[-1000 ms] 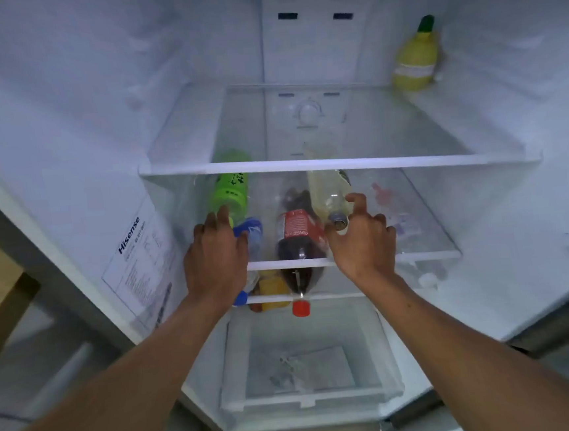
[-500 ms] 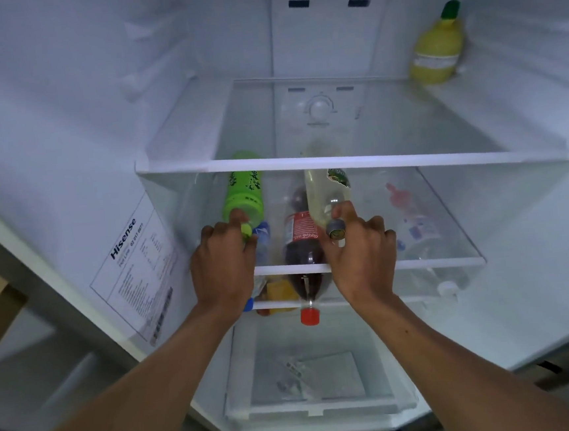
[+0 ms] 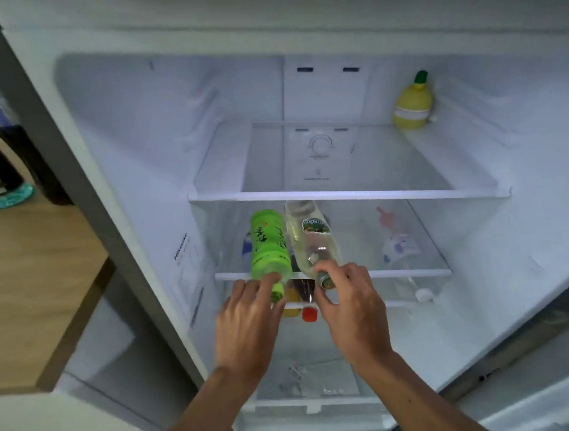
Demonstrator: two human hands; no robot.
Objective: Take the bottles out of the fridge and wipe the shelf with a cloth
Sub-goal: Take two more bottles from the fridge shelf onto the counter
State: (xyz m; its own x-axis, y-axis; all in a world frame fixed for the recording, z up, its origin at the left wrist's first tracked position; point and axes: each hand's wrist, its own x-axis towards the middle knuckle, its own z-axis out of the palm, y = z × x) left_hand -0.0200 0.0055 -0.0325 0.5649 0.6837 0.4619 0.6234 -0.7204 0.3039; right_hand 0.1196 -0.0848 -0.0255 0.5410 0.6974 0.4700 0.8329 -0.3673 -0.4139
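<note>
Fridge (image 3: 127, 167): we look down into the open compartment, its glass shelves stacked one under another
Upper shelf (image 3: 350, 194): a yellow lemon-shaped bottle (image 3: 412, 102) with a green cap stands upright in the far right corner, well above and beyond both grips
Middle shelf (image 3: 408, 273): the shelf our hands work at; a pale pouch (image 3: 397, 243) with a pink spout lies to the right of the right hand's grip
Green bottle (image 3: 268, 247): tilted neck-down toward us, its base raised under the upper shelf, its neck over the shelf's front edge
Clear bottle (image 3: 313, 240): pale yellowish liquid inside, a green label near its shoulder, tilted the same way, just beside the green bottle on the right
Dark bottle (image 3: 305, 289): a red cap pointing at us, lying below and between the two grips; a yellow item just left of it is too hidden for us to name
Bottom drawer (image 3: 310, 405): directly beneath our wrists, a few scraps on its floor
Left hand (image 3: 247, 321): palm down, forearm reaching in from below, fingers closed around the green bottle's neck and cap
Right hand (image 3: 349, 306): palm down, thumb and fingers pinched on the clear bottle's capped neck
</note>
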